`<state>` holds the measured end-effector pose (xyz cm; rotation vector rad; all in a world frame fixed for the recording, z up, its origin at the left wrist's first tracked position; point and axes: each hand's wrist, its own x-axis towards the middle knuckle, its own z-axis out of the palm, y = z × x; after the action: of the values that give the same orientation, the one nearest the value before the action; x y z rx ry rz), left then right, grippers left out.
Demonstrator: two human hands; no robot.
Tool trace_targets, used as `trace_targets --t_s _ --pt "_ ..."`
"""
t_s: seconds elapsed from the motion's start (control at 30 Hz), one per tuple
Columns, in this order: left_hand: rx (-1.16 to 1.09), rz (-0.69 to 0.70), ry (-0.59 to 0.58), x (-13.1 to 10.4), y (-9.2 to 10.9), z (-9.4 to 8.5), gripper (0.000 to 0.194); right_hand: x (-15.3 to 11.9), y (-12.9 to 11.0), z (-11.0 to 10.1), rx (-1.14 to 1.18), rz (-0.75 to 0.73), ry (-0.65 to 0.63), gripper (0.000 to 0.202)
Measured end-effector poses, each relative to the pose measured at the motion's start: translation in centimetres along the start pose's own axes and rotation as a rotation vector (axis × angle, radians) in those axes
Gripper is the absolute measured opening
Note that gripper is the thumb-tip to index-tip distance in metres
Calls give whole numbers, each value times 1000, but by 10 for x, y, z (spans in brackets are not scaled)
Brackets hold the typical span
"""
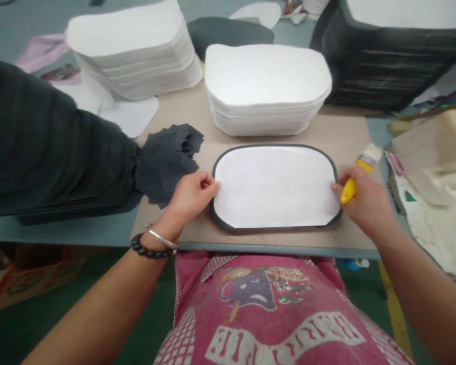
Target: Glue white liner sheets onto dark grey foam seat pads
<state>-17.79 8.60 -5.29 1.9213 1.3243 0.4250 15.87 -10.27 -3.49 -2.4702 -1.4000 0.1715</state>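
Note:
A white rounded sheet (275,187) lies on a slightly larger black piece (275,146), whose dark border shows around it. My left hand (193,195) pinches the left edge of this layered piece between thumb and finger. At the opposite end, my right hand (368,200) holds a paintbrush (349,190) with a yellow handle, its pale bristles pointing up and away. The thumb of that hand also touches the right edge of the white sheet. Brown board (285,236) lies beneath the piece.
White stacks (268,76) (129,33) stand beyond the work. A tall black stack (395,66) is at the back right. Black layered material (53,152) leans in from the left, near my left hand. A whitish crusted container (437,187) sits at the right.

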Motion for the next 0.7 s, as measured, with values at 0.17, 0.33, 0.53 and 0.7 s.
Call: trace_targets --t_s 0.17,0.33,0.53,0.7 --pt "29 -55 -18 2 0 -2 27 2 -6 -2 43 4 12 29" --pt "-24 -59 -11 3 -10 1 28 3 -6 -1 95 -37 33 29" --pt "-43 -93 7 1 -15 3 29 4 3 12 131 -44 94 17" --pt "10 -119 -2 0 -10 1 33 1 10 15 159 -12 37 17"
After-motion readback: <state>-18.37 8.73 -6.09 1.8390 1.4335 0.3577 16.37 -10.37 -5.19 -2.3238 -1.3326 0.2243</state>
